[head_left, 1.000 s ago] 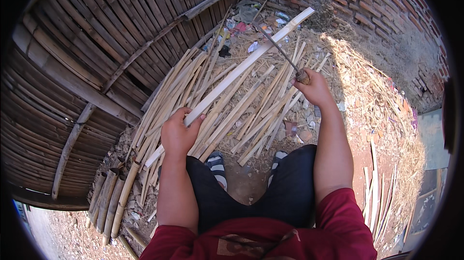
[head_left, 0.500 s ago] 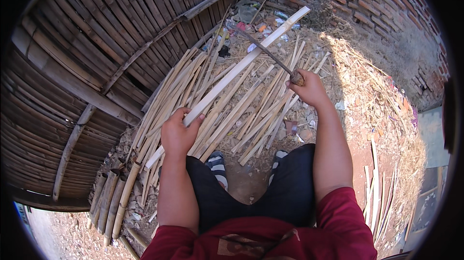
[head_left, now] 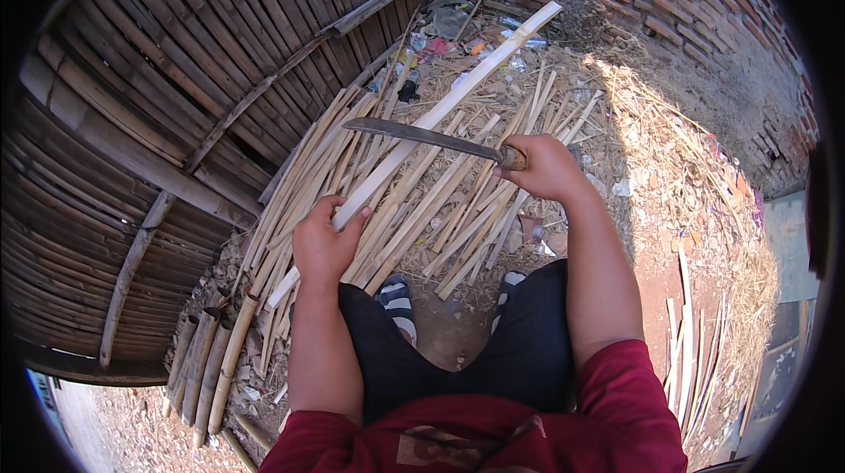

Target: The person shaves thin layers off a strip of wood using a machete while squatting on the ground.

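Note:
My left hand (head_left: 324, 238) is closed round the near part of a long, pale split bamboo strip (head_left: 466, 90). The strip slants up and away to the right, and its near end pokes out below my hand. In my right hand (head_left: 544, 167) is the wooden handle of a machete (head_left: 431, 138). Its long dark blade points left and lies across the strip, beyond my left hand; whether it touches the strip I cannot tell. Under both hands, many split bamboo strips (head_left: 422, 209) are spread on the ground.
A woven bamboo wall (head_left: 176, 77) stands at the left, a brick wall (head_left: 687, 7) at the back and right. Cut bamboo poles (head_left: 207, 367) lie at the lower left. More strips (head_left: 682, 350) lie at the right, near dry straw (head_left: 678, 147). Litter (head_left: 440, 33) gathers in the far corner.
The machete has come nearer to me and its blade has swung from pointing far-left to lying nearly crosswise. My right hand has drawn back slightly; my left hand stays almost still on the strip.

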Available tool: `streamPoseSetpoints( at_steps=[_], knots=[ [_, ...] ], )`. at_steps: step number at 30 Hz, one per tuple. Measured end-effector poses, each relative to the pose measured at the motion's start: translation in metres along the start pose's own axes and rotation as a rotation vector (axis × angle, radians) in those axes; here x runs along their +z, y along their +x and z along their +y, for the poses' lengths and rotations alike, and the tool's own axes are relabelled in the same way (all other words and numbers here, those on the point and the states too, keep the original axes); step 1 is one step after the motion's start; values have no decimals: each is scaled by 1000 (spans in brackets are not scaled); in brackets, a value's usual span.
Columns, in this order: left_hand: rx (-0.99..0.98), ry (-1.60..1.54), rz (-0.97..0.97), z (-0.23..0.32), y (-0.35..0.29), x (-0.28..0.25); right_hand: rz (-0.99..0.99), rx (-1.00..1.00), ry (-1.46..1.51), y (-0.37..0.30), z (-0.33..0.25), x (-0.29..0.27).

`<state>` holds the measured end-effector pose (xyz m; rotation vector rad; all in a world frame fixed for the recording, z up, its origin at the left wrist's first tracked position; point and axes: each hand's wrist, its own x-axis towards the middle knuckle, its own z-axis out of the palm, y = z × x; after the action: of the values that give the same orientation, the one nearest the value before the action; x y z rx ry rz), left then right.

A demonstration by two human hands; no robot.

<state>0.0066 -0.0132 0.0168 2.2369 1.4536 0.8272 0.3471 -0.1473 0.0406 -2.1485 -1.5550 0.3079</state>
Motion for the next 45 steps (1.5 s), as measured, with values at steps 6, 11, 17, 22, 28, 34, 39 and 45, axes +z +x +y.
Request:
streamPoseSetpoints(
  at_steps=[6, 11, 17, 22, 28, 34, 39, 45],
  knots=[
    [5, -25, -12, -1, 2, 1, 213, 232, 132, -1, 34, -9],
    [32, -26, 8, -7, 1, 6, 129, 123, 156, -1, 31, -6],
    [17, 7, 9, -2, 0, 1, -47, -23, 31, 3, 5, 1],
    [33, -15, 28, -3, 0, 2, 64, 67, 22, -1, 16, -6],
    [16, -24, 3, 0, 1, 2, 223, 210, 82, -2, 33, -12],
    [5, -15, -3, 0, -1, 2, 15, 12, 55, 1, 14, 0],
    [10, -29, -4, -3, 0, 1, -40, -27, -4, -2, -6, -2],
    [13, -54, -1, -4, 1, 3, 282, 203, 58, -4, 29, -11]
  ],
)
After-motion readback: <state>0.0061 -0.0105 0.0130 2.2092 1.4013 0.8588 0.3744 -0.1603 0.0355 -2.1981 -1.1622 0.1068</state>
